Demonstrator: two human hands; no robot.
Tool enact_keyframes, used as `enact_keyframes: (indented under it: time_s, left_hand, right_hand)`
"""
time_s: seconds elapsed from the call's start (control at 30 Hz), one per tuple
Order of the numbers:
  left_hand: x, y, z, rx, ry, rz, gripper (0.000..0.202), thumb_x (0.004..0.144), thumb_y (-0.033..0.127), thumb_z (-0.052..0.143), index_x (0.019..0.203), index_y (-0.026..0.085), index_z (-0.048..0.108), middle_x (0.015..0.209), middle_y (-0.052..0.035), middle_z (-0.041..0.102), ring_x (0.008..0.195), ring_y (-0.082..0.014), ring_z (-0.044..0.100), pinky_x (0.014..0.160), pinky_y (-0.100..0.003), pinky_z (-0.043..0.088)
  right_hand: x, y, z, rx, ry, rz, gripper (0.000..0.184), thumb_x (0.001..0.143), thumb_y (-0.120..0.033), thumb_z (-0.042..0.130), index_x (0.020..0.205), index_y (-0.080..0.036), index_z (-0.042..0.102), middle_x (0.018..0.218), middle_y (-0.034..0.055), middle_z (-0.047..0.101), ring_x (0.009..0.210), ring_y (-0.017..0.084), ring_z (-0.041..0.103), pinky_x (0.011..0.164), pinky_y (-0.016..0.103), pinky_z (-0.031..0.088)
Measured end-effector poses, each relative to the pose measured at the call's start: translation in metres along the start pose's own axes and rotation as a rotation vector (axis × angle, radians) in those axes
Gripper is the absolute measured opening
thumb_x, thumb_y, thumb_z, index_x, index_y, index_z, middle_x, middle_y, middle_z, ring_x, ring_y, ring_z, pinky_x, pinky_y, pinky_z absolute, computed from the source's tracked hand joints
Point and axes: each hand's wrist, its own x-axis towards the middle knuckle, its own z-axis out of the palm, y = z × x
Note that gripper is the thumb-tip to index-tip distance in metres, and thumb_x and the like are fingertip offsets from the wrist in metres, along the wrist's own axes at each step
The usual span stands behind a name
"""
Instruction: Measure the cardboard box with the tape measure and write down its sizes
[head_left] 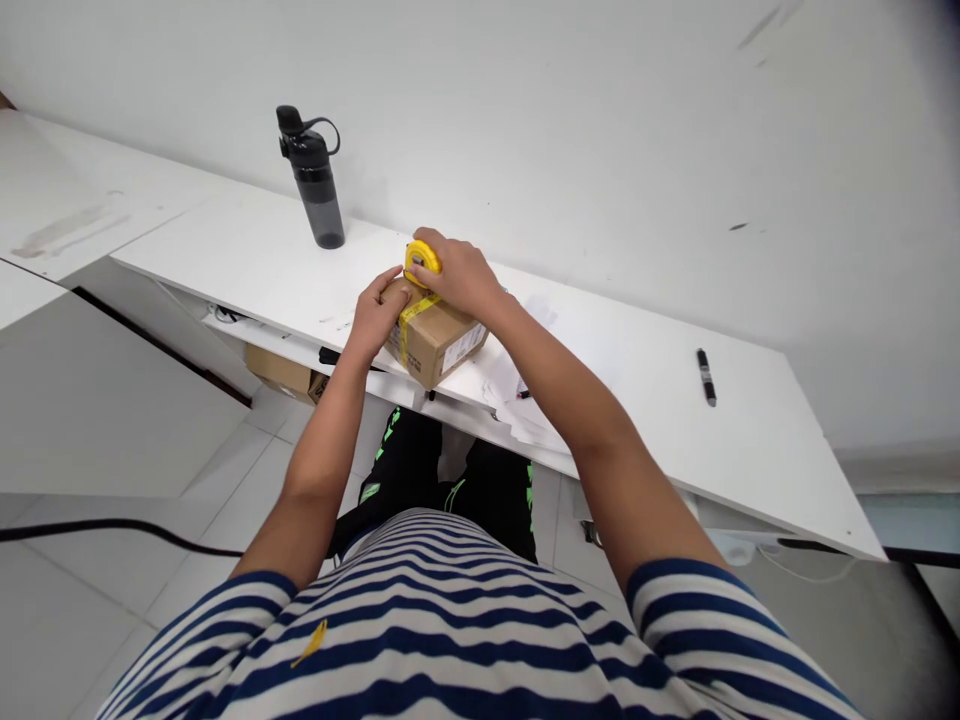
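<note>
A small brown cardboard box (439,345) with a white label sits near the front edge of the white desk (630,380). A strip of yellow tape (415,312) runs over its top. My left hand (377,312) presses its fingers on the box's top at the left end of the strip. My right hand (457,275) is closed round a yellow tape dispenser (421,256) at the box's far edge.
A dark water bottle (315,180) stands at the back left by the wall. A black marker (706,376) lies to the right. Papers (517,400) lie beside the box. Another cardboard box (281,372) sits under the desk. A black cable (112,527) crosses the floor.
</note>
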Motion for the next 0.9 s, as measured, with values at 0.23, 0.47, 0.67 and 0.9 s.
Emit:
enact_keyframes:
  time_s: [0.23, 0.47, 0.67, 0.9]
  left_hand:
    - [-0.002, 0.008, 0.000, 0.045, -0.021, -0.004, 0.044, 0.080, 0.033, 0.066, 0.122, 0.021, 0.071, 0.121, -0.0076, 0.072, 0.109, -0.0254, 0.068, 0.101, -0.044, 0.055]
    - [0.001, 0.008, -0.003, 0.070, -0.053, -0.012, 0.031, 0.081, 0.029, 0.065, 0.111, 0.025, 0.072, 0.093, -0.0013, 0.071, 0.085, -0.0204, 0.067, 0.085, -0.036, 0.059]
    - [0.005, 0.007, -0.008, 0.068, -0.092, -0.020, 0.028, 0.083, 0.028, 0.064, 0.110, 0.028, 0.072, 0.091, -0.0005, 0.068, 0.083, -0.0187, 0.064, 0.087, -0.036, 0.058]
    - [-0.001, 0.006, -0.005, 0.039, -0.084, -0.009, 0.035, 0.081, 0.032, 0.064, 0.114, 0.025, 0.071, 0.099, -0.0024, 0.069, 0.091, -0.0211, 0.065, 0.089, -0.036, 0.057]
  right_hand:
    - [-0.078, 0.003, -0.042, -0.026, -0.036, 0.032, 0.044, 0.097, -0.047, 0.048, 0.135, -0.026, 0.054, 0.110, 0.0097, 0.073, 0.092, 0.029, 0.066, 0.077, 0.040, 0.050]
    - [-0.142, 0.012, -0.054, -0.072, 0.021, 0.114, 0.047, 0.096, -0.054, 0.049, 0.135, -0.029, 0.057, 0.106, 0.0084, 0.073, 0.088, 0.028, 0.067, 0.071, 0.040, 0.053]
    - [-0.148, 0.016, -0.045, -0.016, 0.071, 0.138, 0.051, 0.096, -0.056, 0.048, 0.139, -0.029, 0.055, 0.117, 0.0098, 0.071, 0.097, 0.030, 0.068, 0.078, 0.044, 0.056]
    - [-0.103, 0.013, -0.034, 0.059, 0.123, 0.104, 0.058, 0.096, -0.058, 0.048, 0.147, -0.029, 0.042, 0.130, 0.0105, 0.066, 0.109, 0.032, 0.066, 0.087, 0.048, 0.055]
